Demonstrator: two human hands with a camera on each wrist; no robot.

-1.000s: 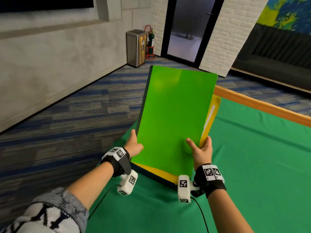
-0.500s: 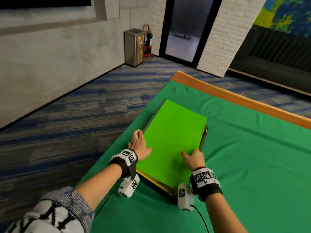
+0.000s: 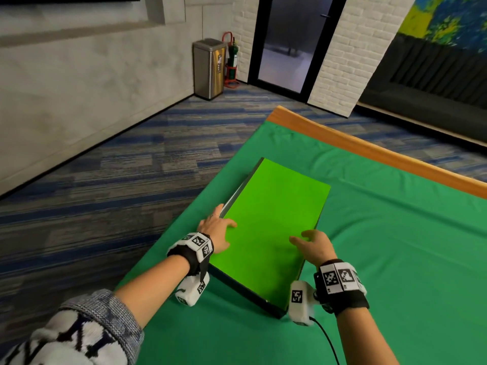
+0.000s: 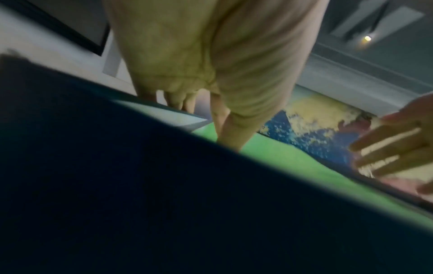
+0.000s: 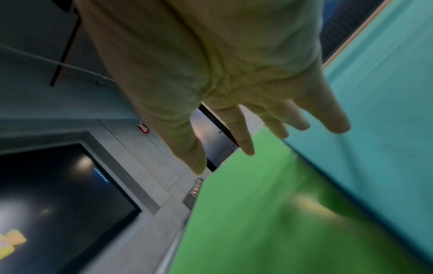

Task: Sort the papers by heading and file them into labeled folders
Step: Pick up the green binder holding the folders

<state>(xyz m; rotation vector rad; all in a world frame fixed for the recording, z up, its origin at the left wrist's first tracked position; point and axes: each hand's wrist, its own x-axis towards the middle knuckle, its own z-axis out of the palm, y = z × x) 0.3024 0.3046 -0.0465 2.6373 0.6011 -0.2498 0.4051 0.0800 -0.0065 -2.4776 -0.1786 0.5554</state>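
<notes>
Lying flat on the green-covered worktop point(image 3: 395, 246), a stack of folders point(image 3: 271, 227) sits between both hands, bright green cover uppermost, dark edges below. What the folders hold cannot be seen. The left hand point(image 3: 217, 230) rests at the stack's left edge, thumb on the cover, fingers relaxed. The right hand point(image 3: 315, 247) is at the right edge, fingers spread, gripping nothing. Only the left wrist view shows a white sheet edge point(image 4: 164, 115) at the stack's side. A metal bin point(image 3: 209, 68) stands far beyond.
</notes>
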